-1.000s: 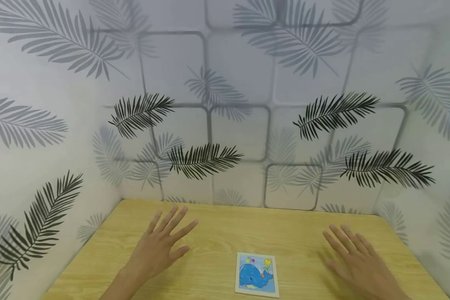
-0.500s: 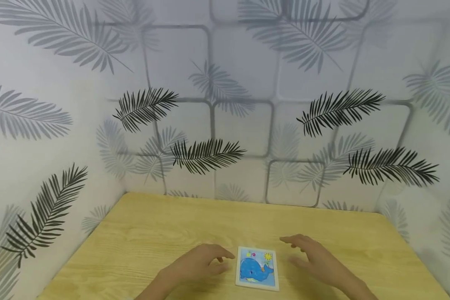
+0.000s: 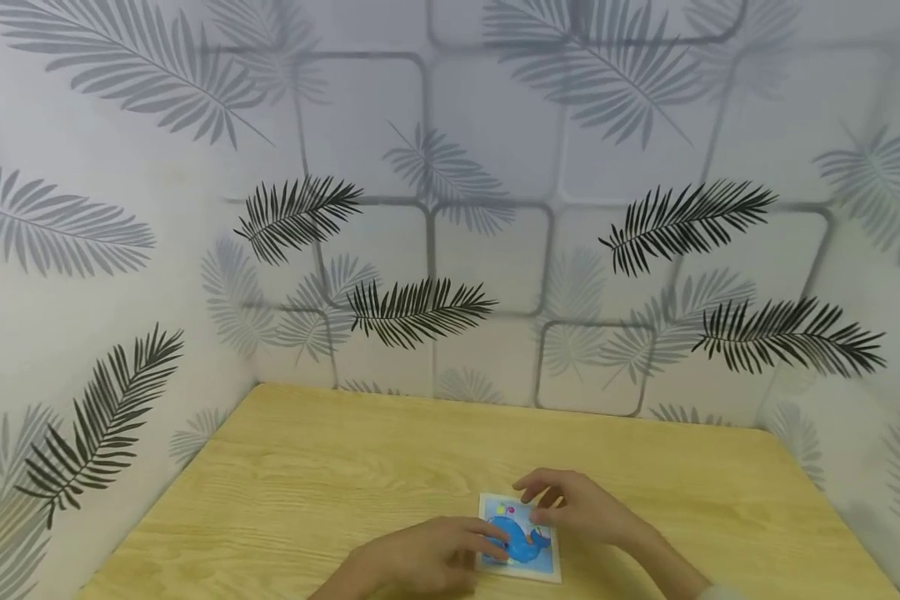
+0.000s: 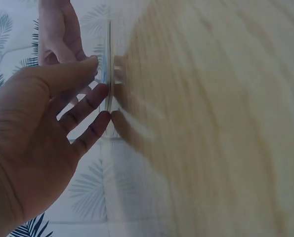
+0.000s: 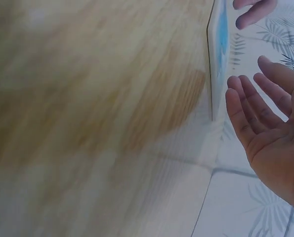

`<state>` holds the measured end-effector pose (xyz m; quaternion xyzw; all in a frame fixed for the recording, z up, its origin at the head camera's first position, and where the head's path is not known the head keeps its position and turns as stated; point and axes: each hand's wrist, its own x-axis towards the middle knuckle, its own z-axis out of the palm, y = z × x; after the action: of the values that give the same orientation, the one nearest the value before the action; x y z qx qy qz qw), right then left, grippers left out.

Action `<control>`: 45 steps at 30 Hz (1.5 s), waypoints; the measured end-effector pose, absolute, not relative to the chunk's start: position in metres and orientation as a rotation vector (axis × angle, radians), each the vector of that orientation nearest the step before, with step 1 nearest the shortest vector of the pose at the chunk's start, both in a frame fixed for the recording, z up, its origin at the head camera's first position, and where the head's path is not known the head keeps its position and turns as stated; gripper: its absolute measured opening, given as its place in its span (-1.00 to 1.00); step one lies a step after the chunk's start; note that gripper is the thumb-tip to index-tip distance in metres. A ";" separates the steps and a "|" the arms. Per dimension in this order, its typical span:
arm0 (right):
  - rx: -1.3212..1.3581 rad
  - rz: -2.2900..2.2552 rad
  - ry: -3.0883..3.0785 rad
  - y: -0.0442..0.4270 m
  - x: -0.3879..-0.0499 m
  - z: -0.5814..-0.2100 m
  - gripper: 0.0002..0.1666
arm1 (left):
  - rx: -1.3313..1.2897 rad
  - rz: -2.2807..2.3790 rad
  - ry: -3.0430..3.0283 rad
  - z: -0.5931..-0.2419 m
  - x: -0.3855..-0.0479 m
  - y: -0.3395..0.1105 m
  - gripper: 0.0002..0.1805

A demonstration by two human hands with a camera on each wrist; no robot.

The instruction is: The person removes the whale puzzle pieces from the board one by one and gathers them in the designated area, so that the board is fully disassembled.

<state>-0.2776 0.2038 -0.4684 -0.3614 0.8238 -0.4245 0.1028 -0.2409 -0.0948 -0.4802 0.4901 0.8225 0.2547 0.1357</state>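
At the left, a pale side wall [image 3: 75, 317] bears grey and dark leaf prints; the back wall [image 3: 487, 258] carries more leaves over grey rounded squares and meets the far edge of a wooden table [image 3: 307, 467]. Near the front, the left hand [image 3: 427, 554] reaches in from the left, its fingers lying over the left part of a picture board [image 3: 523, 552] and hiding some of it. The board lies flat on the table, squarish, white-bordered, with a blue whale on a light blue ground and small pink and yellow spots near the top. The right hand [image 3: 588, 507] arches over its upper right corner, fingers loosely bent and grasping nothing; a pale sleeve [image 3: 720, 592] shows behind it. The left wrist view, unlike the head view, shows the left thumb and fingers well spread, two fingertips at the board's face; whether they press, I cannot tell. The right wrist view shows the board's thin edge, with the right fingertips just beside it.
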 end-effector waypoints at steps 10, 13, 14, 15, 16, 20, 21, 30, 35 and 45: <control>-1.179 -1.050 2.427 0.177 -0.296 -0.472 -0.65 | 1.507 0.545 2.460 -0.475 -0.243 -0.091 -0.53; -1.185 -0.977 2.439 0.173 -0.303 -0.473 -0.66 | 1.488 0.522 2.454 -0.471 -0.244 -0.090 -0.54; -1.185 -0.957 2.441 0.172 -0.305 -0.473 -0.67 | 1.469 0.526 2.449 -0.470 -0.244 -0.090 -0.54; -1.187 -0.939 2.442 0.171 -0.307 -0.473 -0.68 | 1.453 0.531 2.447 -0.470 -0.244 -0.089 -0.54; -1.191 -0.923 2.438 0.170 -0.309 -0.473 -0.69 | 1.440 0.535 2.449 -0.470 -0.244 -0.089 -0.54; -1.217 -0.896 2.405 0.167 -0.316 -0.473 -0.72 | 1.401 0.559 2.458 -0.470 -0.244 -0.090 -0.55; -1.221 -0.895 2.396 0.167 -0.317 -0.473 -0.72 | 1.397 0.565 2.462 -0.471 -0.244 -0.090 -0.56; -1.250 -0.824 2.397 0.166 -0.320 -0.479 -0.69 | 1.381 0.605 2.446 -0.474 -0.243 -0.092 -0.58; -1.296 -0.751 2.445 0.166 -0.321 -0.480 -0.62 | 1.374 0.602 2.455 -0.474 -0.244 -0.094 -0.58; -1.468 -0.649 2.499 0.170 -0.317 -0.481 -0.63 | 1.425 0.603 2.451 -0.476 -0.246 -0.091 -0.61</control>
<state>-0.3171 0.1697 -0.4807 -0.4924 0.8384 -0.2177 0.0857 -0.2460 -0.0915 -0.4764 0.4881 0.8394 0.2065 0.1209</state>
